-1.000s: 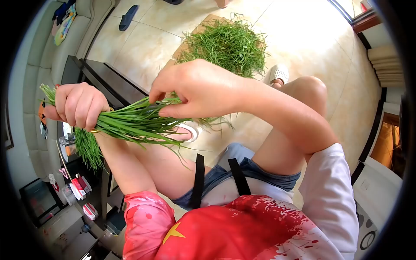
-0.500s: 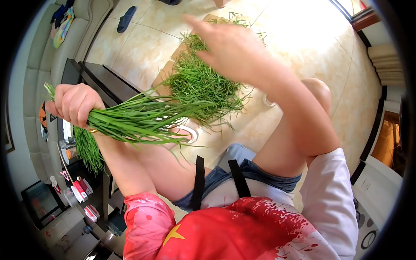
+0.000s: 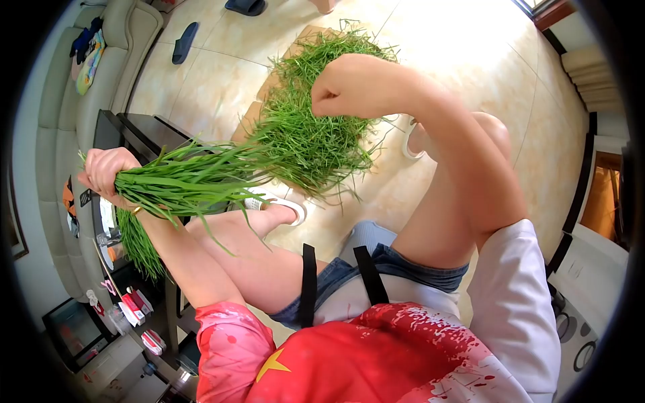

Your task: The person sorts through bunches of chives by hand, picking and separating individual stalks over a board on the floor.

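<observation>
My left hand [image 3: 107, 173] is wrapped round the pale ends of a bunch of garlic chives [image 3: 185, 183]. The long flat leaves fan out to the right, above my left thigh. On the floor ahead, a loose heap of green leaves [image 3: 316, 144] is spread over flattened cardboard [image 3: 248, 124]. Above that heap is my right hand [image 3: 353, 87], its fingers curled in. Whatever may be inside those fingers is hidden. Another bunch of chives [image 3: 140, 245] lies at the left, beneath my left wrist, on a dark table [image 3: 111, 131].
Small packages [image 3: 134, 305] stand on the table's near part. A grey sofa [image 3: 60, 141] with clothes on it runs along the left. A dark slipper [image 3: 185, 43] lies on the tiled floor [image 3: 208, 80]. I sit with knees apart, white shoes [image 3: 289, 208] beside the heap.
My right hand has closed from spread fingers to curled ones and come lower over the heap. My left hand has shifted slightly left and down with the chives.
</observation>
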`<control>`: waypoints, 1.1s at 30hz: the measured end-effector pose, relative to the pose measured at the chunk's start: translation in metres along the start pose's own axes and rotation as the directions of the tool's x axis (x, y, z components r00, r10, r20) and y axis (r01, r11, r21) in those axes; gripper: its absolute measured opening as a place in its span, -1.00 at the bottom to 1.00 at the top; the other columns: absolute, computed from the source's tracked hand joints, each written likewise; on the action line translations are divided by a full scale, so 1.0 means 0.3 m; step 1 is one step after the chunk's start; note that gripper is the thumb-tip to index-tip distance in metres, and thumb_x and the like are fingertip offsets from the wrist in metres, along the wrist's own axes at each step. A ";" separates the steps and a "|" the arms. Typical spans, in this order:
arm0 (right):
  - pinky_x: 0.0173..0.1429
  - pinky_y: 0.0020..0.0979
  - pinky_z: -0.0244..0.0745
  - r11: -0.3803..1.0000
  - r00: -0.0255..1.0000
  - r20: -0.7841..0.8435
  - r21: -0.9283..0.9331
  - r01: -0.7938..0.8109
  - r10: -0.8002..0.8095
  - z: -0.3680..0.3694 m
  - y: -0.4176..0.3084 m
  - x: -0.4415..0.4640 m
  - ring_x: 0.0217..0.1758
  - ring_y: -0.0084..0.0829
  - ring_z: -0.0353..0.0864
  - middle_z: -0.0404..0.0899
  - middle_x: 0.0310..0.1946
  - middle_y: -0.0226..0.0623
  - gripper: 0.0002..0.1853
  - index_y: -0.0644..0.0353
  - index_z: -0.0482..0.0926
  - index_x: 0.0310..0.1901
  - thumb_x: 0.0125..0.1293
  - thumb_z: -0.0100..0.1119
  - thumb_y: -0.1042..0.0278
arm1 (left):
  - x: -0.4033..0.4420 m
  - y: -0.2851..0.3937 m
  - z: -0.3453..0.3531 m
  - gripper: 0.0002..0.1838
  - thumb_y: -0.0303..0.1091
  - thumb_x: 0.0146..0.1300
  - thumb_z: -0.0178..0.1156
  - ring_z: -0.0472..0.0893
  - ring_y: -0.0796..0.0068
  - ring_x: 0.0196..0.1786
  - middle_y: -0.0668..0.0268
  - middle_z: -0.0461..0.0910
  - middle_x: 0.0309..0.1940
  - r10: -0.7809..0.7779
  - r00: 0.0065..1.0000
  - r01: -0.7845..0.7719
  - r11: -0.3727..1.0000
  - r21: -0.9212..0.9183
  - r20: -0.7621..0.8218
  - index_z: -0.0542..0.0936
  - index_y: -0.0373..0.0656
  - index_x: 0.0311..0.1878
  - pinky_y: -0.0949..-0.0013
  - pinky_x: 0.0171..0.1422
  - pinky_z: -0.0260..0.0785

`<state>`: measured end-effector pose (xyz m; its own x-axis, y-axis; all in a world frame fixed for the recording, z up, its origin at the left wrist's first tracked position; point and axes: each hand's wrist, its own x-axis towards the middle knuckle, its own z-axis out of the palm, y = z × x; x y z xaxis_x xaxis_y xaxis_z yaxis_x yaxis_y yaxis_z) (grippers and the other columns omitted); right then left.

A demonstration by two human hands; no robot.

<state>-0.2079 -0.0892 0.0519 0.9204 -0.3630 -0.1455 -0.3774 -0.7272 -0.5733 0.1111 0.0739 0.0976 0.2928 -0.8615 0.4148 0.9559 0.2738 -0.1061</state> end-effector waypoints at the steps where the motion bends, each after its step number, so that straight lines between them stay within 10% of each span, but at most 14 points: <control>1: -0.24 -0.26 0.42 0.997 0.992 0.124 0.073 -0.038 0.029 -0.011 -0.016 -0.002 -0.37 -0.20 0.56 0.58 -0.47 -0.15 -0.72 0.29 0.62 -0.32 0.26 0.07 0.21 | 0.000 0.013 -0.002 -0.72 -0.40 0.16 0.09 0.22 0.68 -0.85 0.47 0.29 -0.86 0.069 0.997 -0.070 0.998 -0.007 -0.046 0.28 -0.08 -0.63 0.58 -0.75 0.19; 17: -0.16 -0.44 0.54 0.537 0.998 0.053 0.843 -0.037 -0.015 0.106 -0.086 0.062 -0.17 -0.42 0.64 0.54 0.01 -0.15 -0.57 0.33 0.42 0.18 0.30 -0.04 0.37 | -0.039 0.146 -0.071 -0.65 -0.48 0.09 0.14 0.31 0.64 -0.70 0.50 0.24 -0.78 0.181 0.946 -0.177 0.983 0.041 -0.269 0.26 -0.02 -0.72 0.56 -0.52 0.21; 33: -0.03 -0.21 0.48 0.950 0.991 -0.128 0.307 0.067 -0.028 0.154 -0.042 0.128 -0.21 -0.21 0.62 0.65 -0.23 -0.19 -0.71 0.13 0.63 -0.12 0.21 -0.06 0.39 | -0.070 0.315 -0.151 -0.60 -0.25 0.12 0.01 0.38 0.47 -0.47 0.50 0.19 -0.75 0.300 0.903 -0.205 0.930 0.305 -0.307 0.11 0.03 -0.76 0.35 -0.21 0.31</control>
<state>-0.1631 -0.0672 0.0163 0.9100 -0.4139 -0.0249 -0.2658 -0.5360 -0.8013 0.1963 0.0984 0.0380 0.5578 -0.8274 0.0650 0.8222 0.5616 0.0922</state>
